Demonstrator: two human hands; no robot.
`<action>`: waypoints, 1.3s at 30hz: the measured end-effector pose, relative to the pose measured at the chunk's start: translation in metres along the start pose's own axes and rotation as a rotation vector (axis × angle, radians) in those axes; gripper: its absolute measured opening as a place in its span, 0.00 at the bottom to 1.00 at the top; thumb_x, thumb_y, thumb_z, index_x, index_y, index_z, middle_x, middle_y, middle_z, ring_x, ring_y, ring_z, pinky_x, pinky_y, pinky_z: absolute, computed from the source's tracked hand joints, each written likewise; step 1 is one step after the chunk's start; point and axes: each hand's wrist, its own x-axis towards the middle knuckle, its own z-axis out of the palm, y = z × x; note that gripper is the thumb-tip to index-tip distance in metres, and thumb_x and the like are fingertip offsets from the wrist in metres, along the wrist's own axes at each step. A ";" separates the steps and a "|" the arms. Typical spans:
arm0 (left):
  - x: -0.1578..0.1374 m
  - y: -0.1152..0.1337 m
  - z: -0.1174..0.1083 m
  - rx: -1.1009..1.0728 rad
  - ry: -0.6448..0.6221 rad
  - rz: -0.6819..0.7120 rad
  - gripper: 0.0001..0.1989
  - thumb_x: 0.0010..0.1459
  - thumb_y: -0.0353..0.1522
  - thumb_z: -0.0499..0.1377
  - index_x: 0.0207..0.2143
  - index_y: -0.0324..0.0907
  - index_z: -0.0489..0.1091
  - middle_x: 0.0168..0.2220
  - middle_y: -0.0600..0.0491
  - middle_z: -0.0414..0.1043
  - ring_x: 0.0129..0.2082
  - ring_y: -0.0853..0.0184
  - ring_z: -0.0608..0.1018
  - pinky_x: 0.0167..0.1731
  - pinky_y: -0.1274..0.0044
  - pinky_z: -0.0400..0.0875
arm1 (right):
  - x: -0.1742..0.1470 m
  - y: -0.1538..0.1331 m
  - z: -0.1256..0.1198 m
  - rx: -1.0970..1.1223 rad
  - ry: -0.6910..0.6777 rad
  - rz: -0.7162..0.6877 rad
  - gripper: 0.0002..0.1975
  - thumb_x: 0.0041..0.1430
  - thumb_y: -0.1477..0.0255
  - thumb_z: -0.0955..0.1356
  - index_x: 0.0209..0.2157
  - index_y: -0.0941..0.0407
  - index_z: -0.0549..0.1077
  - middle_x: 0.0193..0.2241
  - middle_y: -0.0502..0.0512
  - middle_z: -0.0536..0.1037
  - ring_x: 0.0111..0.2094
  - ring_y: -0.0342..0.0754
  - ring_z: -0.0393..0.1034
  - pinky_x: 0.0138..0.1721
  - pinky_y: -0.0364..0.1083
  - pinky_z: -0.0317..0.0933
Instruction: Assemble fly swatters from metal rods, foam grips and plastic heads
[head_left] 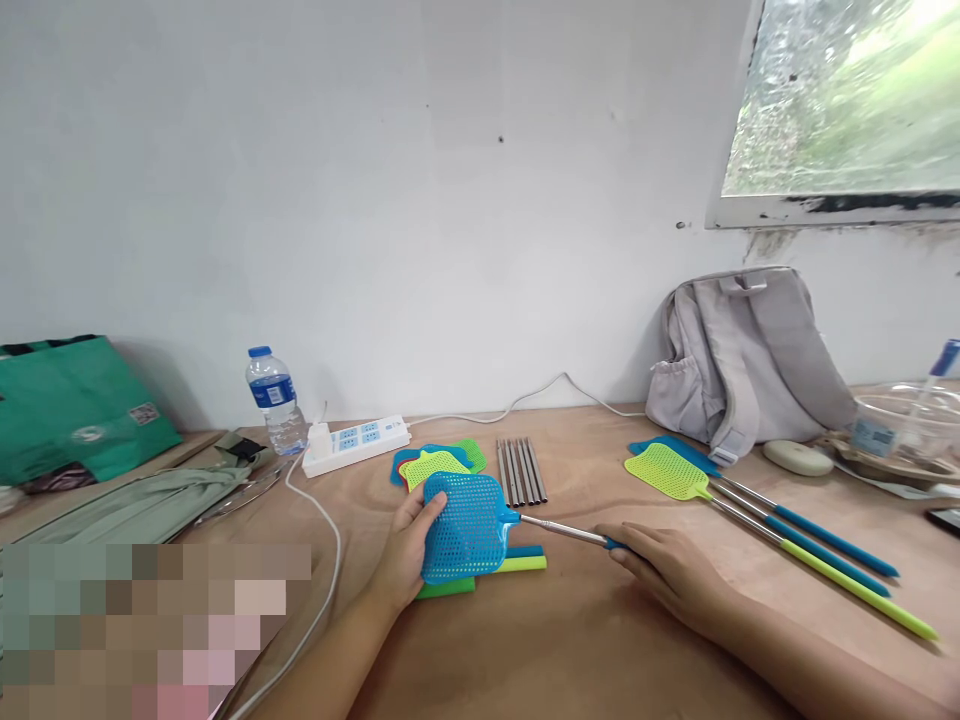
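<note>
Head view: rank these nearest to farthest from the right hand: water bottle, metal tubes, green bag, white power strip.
From the right hand, holding the blue fly swatter by its handle:
1. Metal tubes: ahead, to its left.
2. White power strip: farther left.
3. Water bottle: just left of the strip.
4. Green bag: at the view's left edge.

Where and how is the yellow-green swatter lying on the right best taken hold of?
Probably around the middle of its handle, from above and the near side. The handle is long, straight and thicker than the metal shaft, and lies nearest of the three, with the blue handles beyond it. The broad mesh head overlaps blue mesh, so that end looks more awkward.
</note>
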 end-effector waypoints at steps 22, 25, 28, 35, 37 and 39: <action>0.000 0.000 -0.002 0.006 -0.014 0.007 0.24 0.37 0.41 0.66 0.39 0.41 0.69 0.34 0.51 0.76 0.34 0.58 0.77 0.33 0.70 0.73 | 0.001 0.002 -0.004 -0.083 0.005 -0.044 0.15 0.62 0.65 0.56 0.44 0.52 0.69 0.30 0.55 0.75 0.29 0.47 0.69 0.29 0.43 0.60; -0.004 0.003 0.000 0.056 -0.017 0.032 0.26 0.35 0.39 0.68 0.39 0.42 0.69 0.34 0.51 0.76 0.36 0.57 0.77 0.33 0.69 0.73 | 0.002 0.002 -0.009 -0.102 0.020 -0.094 0.15 0.62 0.66 0.57 0.44 0.53 0.70 0.28 0.55 0.74 0.27 0.46 0.68 0.27 0.42 0.59; -0.012 0.003 0.003 0.123 -0.134 -0.012 0.25 0.33 0.35 0.69 0.37 0.41 0.70 0.33 0.50 0.76 0.34 0.57 0.78 0.32 0.68 0.74 | 0.001 0.003 -0.012 -0.111 0.062 -0.105 0.15 0.61 0.66 0.57 0.43 0.54 0.70 0.27 0.55 0.74 0.26 0.45 0.68 0.26 0.42 0.57; -0.031 0.011 0.021 0.246 -0.379 -0.091 0.18 0.38 0.34 0.67 0.35 0.41 0.73 0.32 0.48 0.76 0.23 0.61 0.77 0.22 0.72 0.73 | -0.003 0.008 -0.029 -0.124 0.041 -0.089 0.12 0.61 0.66 0.59 0.36 0.54 0.71 0.23 0.53 0.73 0.24 0.45 0.66 0.25 0.43 0.57; -0.034 0.017 0.023 0.299 -0.428 -0.141 0.19 0.39 0.34 0.67 0.37 0.41 0.73 0.33 0.47 0.76 0.22 0.62 0.77 0.21 0.73 0.72 | -0.004 0.010 -0.035 -0.152 0.016 -0.122 0.12 0.60 0.66 0.60 0.38 0.53 0.71 0.25 0.53 0.74 0.25 0.45 0.67 0.26 0.43 0.57; -0.036 0.022 0.026 0.326 -0.462 -0.188 0.20 0.39 0.35 0.66 0.38 0.42 0.73 0.33 0.47 0.76 0.21 0.63 0.77 0.19 0.74 0.72 | -0.005 0.011 -0.038 -0.155 0.006 -0.146 0.11 0.60 0.67 0.60 0.40 0.53 0.71 0.26 0.54 0.75 0.26 0.45 0.68 0.26 0.43 0.57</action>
